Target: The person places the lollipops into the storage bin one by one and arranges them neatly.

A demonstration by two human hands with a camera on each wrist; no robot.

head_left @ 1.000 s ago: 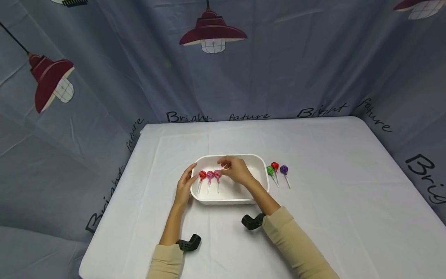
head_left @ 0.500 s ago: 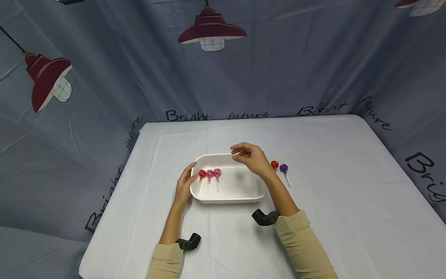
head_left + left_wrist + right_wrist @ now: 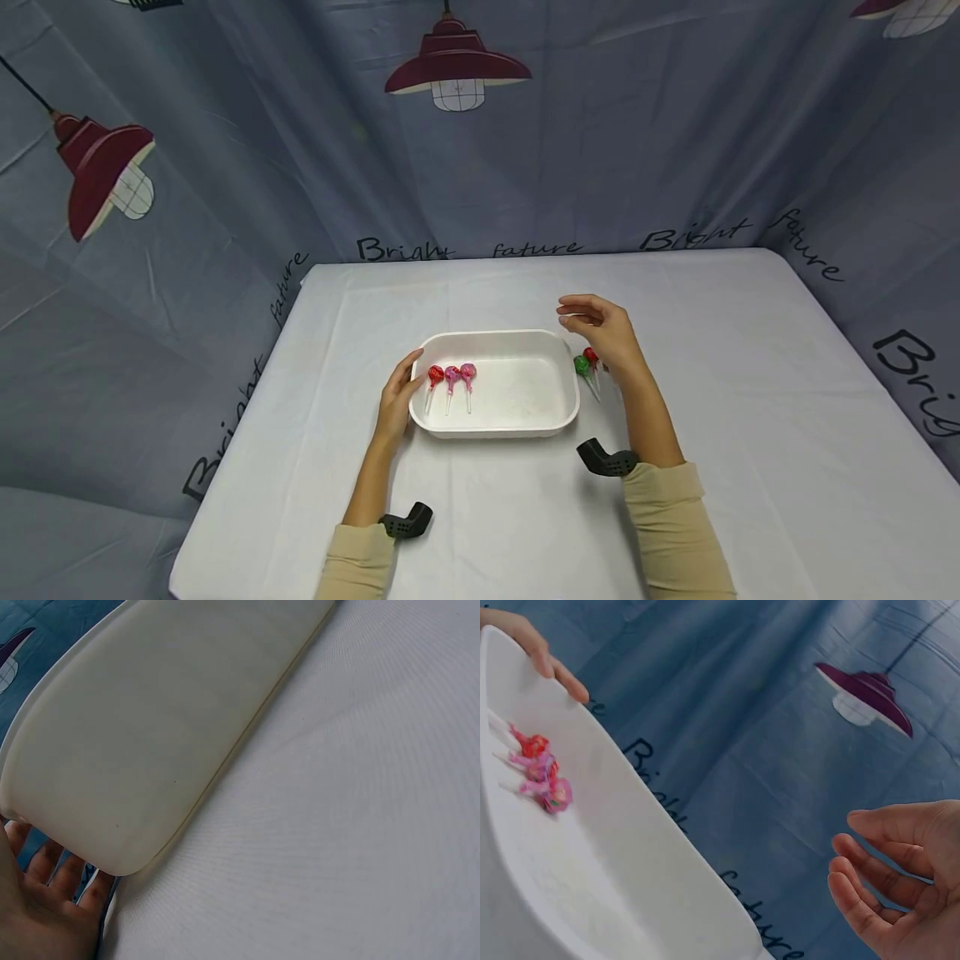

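In the head view, the left hand [image 3: 393, 404] held the left end of the white tray [image 3: 525, 392], its thumb at the rim. Inside, toward that end, lay 1 red lollipop [image 3: 436, 375] and 2 pink lollipops [image 3: 468, 372], side by side, heads toward the far side. The right hand [image 3: 607, 333] hung above the white table [image 3: 780, 433], to the right of the tray, its fingers loosely bent. Near it, just beside the tray's right end, lay 1 green lollipop [image 3: 582, 365] and a second red lollipop [image 3: 590, 356], the latter partly hidden.

In the left wrist view, the left fingers were spread at the tray's end; how firmly they pressed, I could not tell.

In the right wrist view, the right thumb and fingers were slightly parted before the blue backdrop [image 3: 765, 750].
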